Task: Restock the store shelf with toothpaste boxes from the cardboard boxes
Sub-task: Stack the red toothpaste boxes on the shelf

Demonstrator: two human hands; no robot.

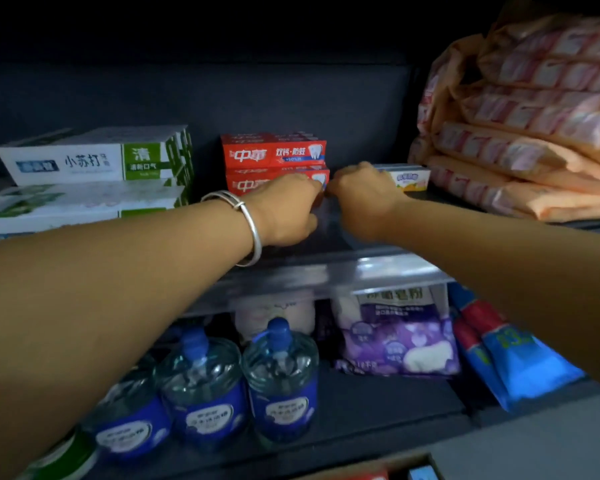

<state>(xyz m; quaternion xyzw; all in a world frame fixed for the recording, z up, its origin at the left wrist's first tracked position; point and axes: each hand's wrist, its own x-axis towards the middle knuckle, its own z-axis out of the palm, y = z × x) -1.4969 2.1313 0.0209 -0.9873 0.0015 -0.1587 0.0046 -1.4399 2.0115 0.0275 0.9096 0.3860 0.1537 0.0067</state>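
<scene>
On the upper shelf (326, 271), against the dark back panel, two red toothpaste boxes (274, 152) lie stacked flat, their printed faces toward the camera. The lower box of the stack sits directly behind the left hand (284, 211), whose knuckles cover its right half; the fingers (314, 188) curl forward onto the box's right end, though whether they grip it or only press it cannot be told, since the fingertips are hidden. The right hand (362, 199) is just beside the left, almost touching it, knuckles up and fingers bent away from the camera at the gap between the red stack and a small white and yellow box (411, 178); what these fingers hold, if anything, cannot be seen. A silver bangle (252, 226) circles the left wrist.

Left of the red stack, white and green toothpaste boxes (94, 161) are piled several high. To the right lie orange plastic packs (520, 133) heaped on top of each other. Below the shelf's clear front strip stand blue-capped bottles (278, 375), a purple packet (399, 337) and blue and red packs (513, 358). A cardboard box edge (378, 469) shows at the bottom.
</scene>
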